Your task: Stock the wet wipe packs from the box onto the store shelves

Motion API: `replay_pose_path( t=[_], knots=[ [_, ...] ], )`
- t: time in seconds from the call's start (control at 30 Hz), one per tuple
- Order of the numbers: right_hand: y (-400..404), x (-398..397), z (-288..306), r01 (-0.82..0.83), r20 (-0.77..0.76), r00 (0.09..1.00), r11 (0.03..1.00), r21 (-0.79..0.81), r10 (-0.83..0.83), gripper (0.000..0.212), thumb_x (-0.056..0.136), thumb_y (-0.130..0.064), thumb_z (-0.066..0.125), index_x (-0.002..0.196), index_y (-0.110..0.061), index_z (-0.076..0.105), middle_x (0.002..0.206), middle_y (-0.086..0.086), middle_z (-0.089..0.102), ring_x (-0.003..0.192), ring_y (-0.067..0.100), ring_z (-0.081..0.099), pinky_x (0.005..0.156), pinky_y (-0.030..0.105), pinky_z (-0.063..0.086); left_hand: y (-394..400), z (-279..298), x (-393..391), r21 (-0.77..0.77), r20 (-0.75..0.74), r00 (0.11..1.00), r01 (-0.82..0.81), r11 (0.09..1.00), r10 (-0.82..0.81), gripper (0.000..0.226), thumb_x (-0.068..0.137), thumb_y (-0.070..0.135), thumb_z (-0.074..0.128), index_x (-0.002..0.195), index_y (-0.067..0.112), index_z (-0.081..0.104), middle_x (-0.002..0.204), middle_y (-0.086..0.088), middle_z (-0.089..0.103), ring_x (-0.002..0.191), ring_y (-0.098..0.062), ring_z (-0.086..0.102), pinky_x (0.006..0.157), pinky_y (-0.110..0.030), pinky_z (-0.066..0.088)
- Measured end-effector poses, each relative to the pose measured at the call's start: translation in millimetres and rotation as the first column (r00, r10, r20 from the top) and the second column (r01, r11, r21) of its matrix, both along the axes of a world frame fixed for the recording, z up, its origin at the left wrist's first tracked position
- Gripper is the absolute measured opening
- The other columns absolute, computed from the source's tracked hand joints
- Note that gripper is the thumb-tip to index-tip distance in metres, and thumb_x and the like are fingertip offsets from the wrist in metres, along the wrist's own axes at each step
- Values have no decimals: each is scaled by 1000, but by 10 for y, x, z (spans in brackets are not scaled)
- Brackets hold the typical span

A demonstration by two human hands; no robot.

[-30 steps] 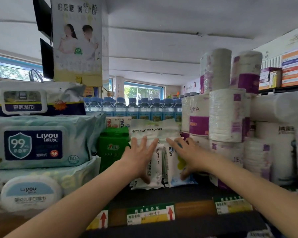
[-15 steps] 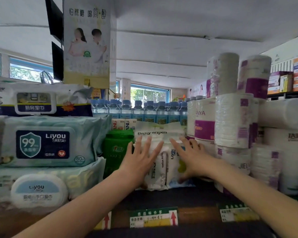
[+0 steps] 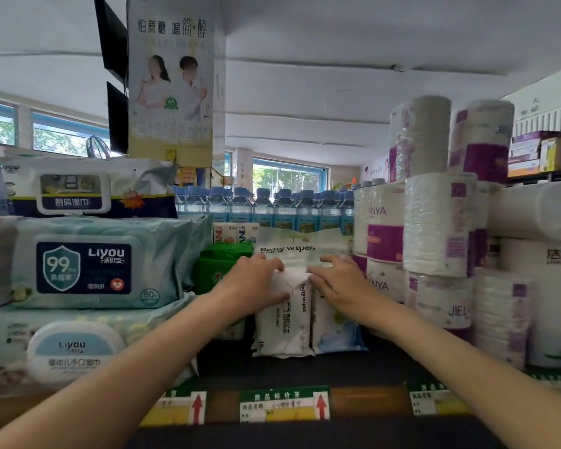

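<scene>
Head view shows both hands on a small cluster of wet wipe packs standing upright on the dark shelf, between a green pack on one side and stacked toilet paper rolls on the other. The left hand has its fingers curled over the top edge of the white Baby wipes pack, thumb against the pack's front face. The right hand rests over the top of the blue-cornered pack just beside it, fingers bent loosely across it; whether the thumb closes underneath is hidden.

These packs look light and soft: film pouches with a damp wad inside (the wrapper wrinkles at the seams), so they should give under pressure and slump rather than stand firmly. The film looks slick, and a pinch on a loose end seam would probably slip or crumple. A better hold is likely across the thick middle, thumb on one broad face and fingers on the other, or pressing the packs together from both sides to square them. No box is in sight.
</scene>
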State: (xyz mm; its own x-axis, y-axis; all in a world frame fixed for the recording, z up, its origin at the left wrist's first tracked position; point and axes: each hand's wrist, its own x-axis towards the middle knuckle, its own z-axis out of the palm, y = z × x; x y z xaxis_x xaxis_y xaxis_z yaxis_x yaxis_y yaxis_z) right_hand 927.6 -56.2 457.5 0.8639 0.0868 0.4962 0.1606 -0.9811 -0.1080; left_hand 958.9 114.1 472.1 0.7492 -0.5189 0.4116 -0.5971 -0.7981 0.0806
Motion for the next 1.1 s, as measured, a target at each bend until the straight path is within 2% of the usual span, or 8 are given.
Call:
replay_pose_path(
  t=[0.17,0.27,0.43,0.53,0.63,0.87,1.0,1.1],
  knots=[
    [82,55,-1,27,74,997,987,-160,-15,41,100,-35,31,122,-11,55,148,8,31,137,26,24,114,35,17,-82,75,58,-35,-4,1000,-29,999,29,40,84,36,63,121,24,53,127,2,55,113,-17,54,94,-36,49],
    [32,-5,57,-3,144,989,991,-133,23,39,99,-36,35,122,-14,56,139,6,40,130,22,33,109,32,27,-113,56,55,-40,13,999,-51,998,51,35,85,31,62,117,21,51,124,-1,56,108,-19,56,90,-35,50],
    [-106,-151,158,14,183,983,999,-50,-5,32,96,-19,46,128,-13,48,125,5,41,90,13,52,76,20,44,-141,53,-20,-13,148,982,-120,993,121,50,82,35,66,119,18,38,121,-4,55,108,-25,55,96,-45,46],
    [-105,-179,83,44,-17,999,995,-92,-46,54,90,-30,57,137,-19,35,138,6,31,106,20,54,90,30,49,-250,1,-57,68,337,941,-46,997,20,53,88,28,59,134,24,31,132,1,47,123,-24,43,102,-40,41],
    [-65,-150,-17,91,-141,984,986,-140,-111,79,80,-38,68,142,-23,21,146,8,14,119,28,47,95,39,48,-327,-10,-38,-70,211,976,69,995,-52,35,92,21,54,126,24,48,125,5,55,118,-16,48,96,-32,46],
    [-150,-118,-22,81,-116,985,937,-341,-127,81,78,-21,72,140,-17,20,144,17,14,123,35,41,94,46,48,-390,46,86,-232,-72,997,-19,972,2,18,89,29,59,101,15,61,107,-3,65,97,-18,61,87,-34,52],
    [-124,-98,-77,128,-59,984,895,-428,-169,77,85,-11,63,144,-16,14,146,20,9,125,39,36,91,44,50,-349,-3,54,-293,-52,998,-43,955,29,12,91,30,55,94,18,55,105,-3,62,90,-16,57,78,-28,49],
    [-79,-149,-118,182,-75,973,929,-322,-217,81,83,-14,67,144,-19,14,148,17,6,126,38,36,92,43,49,-326,-32,-16,-177,37,999,18,984,-11,23,89,31,56,110,21,54,122,-4,52,111,-21,48,95,-35,46]
  ],
)
